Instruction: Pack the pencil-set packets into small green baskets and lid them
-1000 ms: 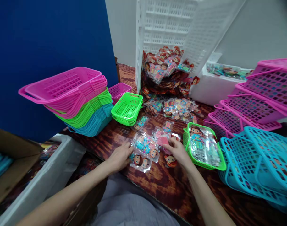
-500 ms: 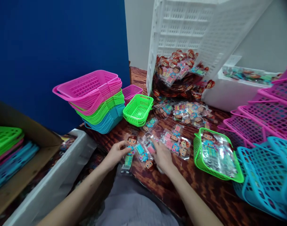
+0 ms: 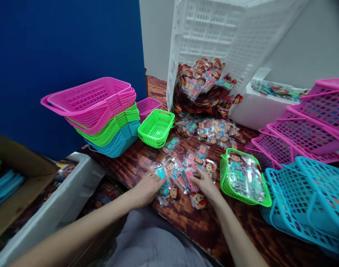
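My left hand (image 3: 148,188) is low over the table's front edge, fingers together on the left side of a clear packet (image 3: 160,173) with a cyan strip and a cartoon doll figure. Its fingertips are partly hidden. My right hand (image 3: 206,184) pinches a second packet (image 3: 189,175) with a pink strip; a red-haired doll head (image 3: 198,199) shows below the fingers. Between the hands lies a brown-haired doll packet (image 3: 172,167). To the right, a green basket (image 3: 224,181) holds several stacked doll packets (image 3: 245,176).
Nested pink, green and blue baskets (image 3: 102,122) stand at left, beside green baskets (image 3: 155,128). A white crate (image 3: 173,55) lies tipped, spilling packets (image 3: 202,79). Pink baskets (image 3: 305,129) and blue baskets (image 3: 303,200) are at right. A white foam box (image 3: 58,204) borders the left.
My left hand has left the brown-haired, green-strip packet it held and moved right to the cyan one. My right hand has shifted right and toward me, and a red-haired doll head now shows beneath it.
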Motion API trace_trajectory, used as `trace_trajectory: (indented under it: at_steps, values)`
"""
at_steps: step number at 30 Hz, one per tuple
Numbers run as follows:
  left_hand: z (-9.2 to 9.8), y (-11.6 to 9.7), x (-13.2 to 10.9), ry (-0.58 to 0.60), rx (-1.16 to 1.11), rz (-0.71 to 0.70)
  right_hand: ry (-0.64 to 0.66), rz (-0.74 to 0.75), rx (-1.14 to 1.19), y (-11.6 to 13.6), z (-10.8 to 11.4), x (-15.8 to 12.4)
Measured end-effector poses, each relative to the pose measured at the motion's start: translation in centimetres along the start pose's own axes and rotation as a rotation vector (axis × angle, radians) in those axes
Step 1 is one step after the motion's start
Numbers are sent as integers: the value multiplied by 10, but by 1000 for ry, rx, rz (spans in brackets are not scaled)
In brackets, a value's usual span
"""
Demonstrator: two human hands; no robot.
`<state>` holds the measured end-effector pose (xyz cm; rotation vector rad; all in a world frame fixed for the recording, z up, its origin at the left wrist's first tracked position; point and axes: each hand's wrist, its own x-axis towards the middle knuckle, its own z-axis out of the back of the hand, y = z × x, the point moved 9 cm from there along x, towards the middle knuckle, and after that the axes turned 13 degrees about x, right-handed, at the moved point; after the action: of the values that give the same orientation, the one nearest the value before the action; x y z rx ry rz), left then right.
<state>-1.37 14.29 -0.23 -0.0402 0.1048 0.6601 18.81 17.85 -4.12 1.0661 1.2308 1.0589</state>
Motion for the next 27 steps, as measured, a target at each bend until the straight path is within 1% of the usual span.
trace_trajectory:
  at_steps: [2,5,8,10,12,14,17,22,25,27]
  values:
    - [-2,5,-2,15,22,-31,14,-5,1,2,-3,3]
    - [5,10,2,-1,40,-92,27,-8,-22,5,-10,10]
    - [14,8,12,-29,89,-207,33,-13,-42,4,-19,14]
    - [14,6,21,-7,125,-286,40,-18,-44,0,-25,15]
    - [13,6,30,28,141,-320,46,-20,-33,-4,-28,14]
    - [15,8,39,44,142,-313,46,-21,-11,-8,-27,13]
    - [19,11,45,53,145,-284,44,-31,36,-11,-18,9]
    - [25,19,44,56,131,-230,55,-57,122,-12,-5,-3]
    - [25,26,44,56,120,-208,65,-59,151,-11,-5,-8]
    - [22,35,43,77,119,-185,64,-54,155,-10,-6,-9]
